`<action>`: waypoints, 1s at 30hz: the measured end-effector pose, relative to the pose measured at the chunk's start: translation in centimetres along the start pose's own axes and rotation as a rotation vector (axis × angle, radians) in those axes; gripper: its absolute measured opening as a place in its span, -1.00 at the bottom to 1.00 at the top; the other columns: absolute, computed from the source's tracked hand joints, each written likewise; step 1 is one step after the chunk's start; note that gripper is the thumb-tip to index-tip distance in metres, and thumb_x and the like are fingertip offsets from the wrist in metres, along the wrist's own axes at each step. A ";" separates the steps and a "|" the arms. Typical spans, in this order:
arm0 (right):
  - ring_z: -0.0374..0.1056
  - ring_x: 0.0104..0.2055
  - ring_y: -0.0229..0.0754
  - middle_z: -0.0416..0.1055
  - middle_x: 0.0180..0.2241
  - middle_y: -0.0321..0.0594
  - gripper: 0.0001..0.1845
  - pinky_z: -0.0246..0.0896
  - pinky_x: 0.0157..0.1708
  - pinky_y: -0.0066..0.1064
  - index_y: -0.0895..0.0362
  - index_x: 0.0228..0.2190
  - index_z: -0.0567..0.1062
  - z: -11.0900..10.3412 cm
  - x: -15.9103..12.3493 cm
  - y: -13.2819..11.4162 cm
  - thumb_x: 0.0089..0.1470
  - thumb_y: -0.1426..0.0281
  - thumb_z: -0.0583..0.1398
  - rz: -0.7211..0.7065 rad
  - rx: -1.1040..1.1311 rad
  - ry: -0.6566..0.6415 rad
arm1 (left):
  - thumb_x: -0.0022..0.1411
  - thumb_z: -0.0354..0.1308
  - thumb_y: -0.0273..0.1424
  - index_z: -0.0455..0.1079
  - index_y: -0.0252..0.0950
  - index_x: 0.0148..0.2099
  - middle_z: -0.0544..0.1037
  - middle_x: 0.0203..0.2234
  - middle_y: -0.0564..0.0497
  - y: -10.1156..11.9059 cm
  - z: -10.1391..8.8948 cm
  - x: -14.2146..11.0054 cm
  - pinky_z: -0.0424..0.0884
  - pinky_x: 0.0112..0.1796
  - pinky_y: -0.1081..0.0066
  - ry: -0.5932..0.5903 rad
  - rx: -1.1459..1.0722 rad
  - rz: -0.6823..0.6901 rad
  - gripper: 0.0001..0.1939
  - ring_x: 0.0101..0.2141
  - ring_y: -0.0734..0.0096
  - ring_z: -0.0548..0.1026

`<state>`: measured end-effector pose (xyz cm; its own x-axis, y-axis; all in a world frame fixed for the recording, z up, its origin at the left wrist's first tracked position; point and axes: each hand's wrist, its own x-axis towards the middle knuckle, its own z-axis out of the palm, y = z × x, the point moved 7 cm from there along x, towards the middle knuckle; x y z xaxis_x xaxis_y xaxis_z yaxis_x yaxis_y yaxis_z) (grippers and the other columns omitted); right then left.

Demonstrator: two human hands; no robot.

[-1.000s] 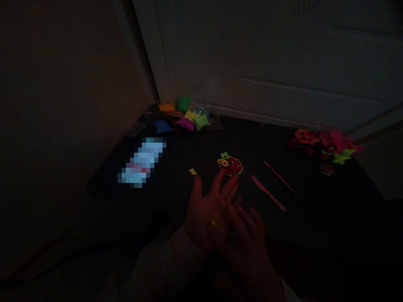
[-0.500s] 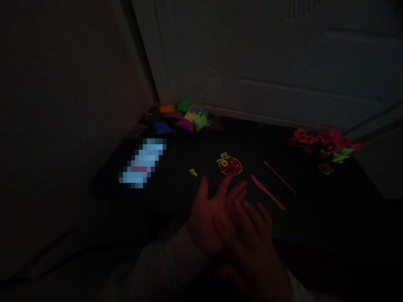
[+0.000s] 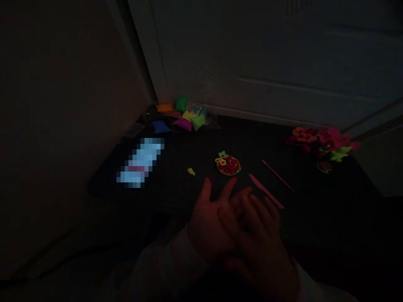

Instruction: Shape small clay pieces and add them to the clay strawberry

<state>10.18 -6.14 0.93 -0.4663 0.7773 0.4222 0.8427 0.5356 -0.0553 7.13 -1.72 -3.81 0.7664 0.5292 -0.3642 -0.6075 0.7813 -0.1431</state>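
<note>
The scene is very dim. My left hand point(image 3: 206, 222) lies flat with its fingers stretched forward over the near edge of a dark mat point(image 3: 315, 205). My right hand point(image 3: 262, 245) rests across its palm with fingers spread. Whatever may lie between the palms is hidden. Just beyond the fingertips sits a small round clay piece point(image 3: 228, 164) in red, yellow and green. A yellow clay scrap point(image 3: 191, 171) lies to its left. A pink modelling knife point(image 3: 266, 191) is right beside my right fingertips.
A second thin pink tool point(image 3: 277, 176) lies further right. Coloured clay packets point(image 3: 179, 117) are heaped at the back left by a white door point(image 3: 267, 63). Red and pink clay flowers point(image 3: 324, 144) sit at the right. A lit screen point(image 3: 140, 162) glows at the left.
My right hand has slid forward over the left palm, towards the fingertips. Both hands have shifted slightly nearer to me and to the right. The things on the mat stay put.
</note>
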 end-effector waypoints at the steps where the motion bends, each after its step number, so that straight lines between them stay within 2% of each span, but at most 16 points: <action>1: -0.04 0.06 0.11 0.12 0.01 -0.02 -0.45 -0.26 -0.01 0.03 0.06 -0.08 0.34 -0.2 0.0 -0.2 0.01 0.03 -0.09 -0.033 0.018 0.022 | 0.12 -0.24 0.03 0.11 -0.15 0.09 0.25 0.02 -0.06 0.0 -0.1 0.0 0.13 -0.07 0.30 0.014 0.004 0.003 -0.42 -0.11 0.32 0.34; 3: -0.05 0.06 0.08 0.11 0.01 -0.05 -0.47 -0.28 -0.01 0.01 0.03 -0.10 0.35 -0.3 -0.1 -0.5 0.02 0.04 -0.10 -0.067 0.037 0.036 | 0.11 -0.23 0.03 0.09 -0.15 0.10 0.24 0.02 -0.07 -0.1 -0.2 0.0 0.11 -0.06 0.30 0.033 0.005 0.004 -0.41 -0.11 0.32 0.34; 6: -0.08 0.07 0.15 0.06 0.04 0.02 -0.42 -0.25 -0.04 0.06 0.05 -0.04 0.30 0.0 -0.2 0.1 0.00 0.02 -0.09 -0.001 0.000 -0.011 | 0.09 -0.22 0.05 0.08 -0.14 0.10 0.25 0.01 -0.06 -0.4 -0.1 0.0 0.11 -0.05 0.27 0.014 -0.006 -0.031 -0.40 -0.12 0.29 0.35; 10: -0.04 0.05 0.10 0.10 0.04 -0.02 -0.37 -0.23 -0.03 0.03 0.04 -0.04 0.29 0.0 -0.4 -0.5 -0.02 -0.04 -0.12 -0.107 0.003 -0.036 | 0.12 -0.22 0.02 0.09 -0.14 0.09 0.27 -0.01 -0.06 -0.4 -0.3 0.0 0.10 -0.06 0.30 0.012 -0.001 -0.022 -0.43 -0.11 0.31 0.34; 13: -0.08 0.07 0.18 0.07 0.05 0.06 -0.37 -0.23 -0.06 0.09 0.09 -0.02 0.27 0.2 -0.4 0.0 -0.04 -0.01 -0.05 -0.030 -0.018 -0.061 | 0.11 -0.21 0.03 0.11 -0.15 0.08 0.28 -0.01 -0.05 -0.5 -0.2 0.1 0.13 -0.08 0.32 0.010 -0.019 -0.036 -0.43 -0.11 0.31 0.34; 17: -0.06 0.07 0.14 0.13 0.01 0.00 -0.44 -0.25 -0.02 0.07 0.06 -0.07 0.33 0.1 -0.5 -0.6 -0.03 0.03 -0.03 -0.049 0.060 0.013 | 0.13 -0.24 0.02 0.08 -0.16 0.10 0.28 -0.01 -0.07 -0.3 -0.6 0.2 0.13 -0.07 0.31 0.076 0.004 -0.008 -0.42 -0.09 0.31 0.32; 21: -0.08 0.11 0.07 0.11 0.04 -0.08 -0.65 -0.06 -0.04 -0.01 0.04 -0.13 0.36 0.5 -0.3 0.6 0.00 0.28 0.07 0.096 0.183 0.020 | 0.12 -0.22 0.02 0.05 -0.13 0.11 0.33 -0.07 -0.04 -0.5 -0.7 0.5 0.15 -0.09 0.30 0.066 0.009 -0.011 -0.43 -0.12 0.29 0.36; 24: 0.09 0.02 -0.07 0.29 -0.10 -0.19 -0.76 0.01 -0.04 -0.09 0.03 -0.23 0.40 0.5 0.1 1.8 0.01 0.46 0.08 0.205 0.356 0.082 | 0.13 -0.20 0.00 0.02 -0.19 0.13 0.36 -0.10 -0.07 -0.6 -1.1 0.7 0.17 -0.11 0.31 0.087 0.002 0.015 -0.40 -0.13 0.29 0.37; 27: 0.24 -0.15 -0.17 0.40 -0.29 -0.25 -0.82 0.04 -0.05 -0.13 0.06 -0.31 0.41 0.9 0.8 2.7 0.01 0.49 0.09 0.284 0.530 0.108 | 0.16 -0.27 -0.02 -0.03 -0.22 0.16 0.33 -0.06 -0.11 -0.5 -1.0 0.7 0.16 -0.08 0.27 0.089 0.021 0.033 -0.40 -0.10 0.27 0.36; 30: 0.29 -0.23 -0.21 0.41 -0.36 -0.26 -0.88 0.17 -0.17 -0.25 0.09 -0.35 0.39 1.1 1.1 4.1 0.01 0.48 0.09 0.343 0.608 0.109 | 0.20 -0.36 -0.06 0.01 -0.23 0.14 0.32 -0.03 -0.11 0.8 -0.5 0.4 0.12 -0.03 0.27 0.061 0.110 0.117 -0.44 -0.05 0.30 0.32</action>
<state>12.85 -2.68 0.16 -0.1454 0.9149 0.3767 0.6226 0.3805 -0.6838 6.89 -1.06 -4.56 0.6754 0.6004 -0.4283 -0.6631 0.7485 0.0037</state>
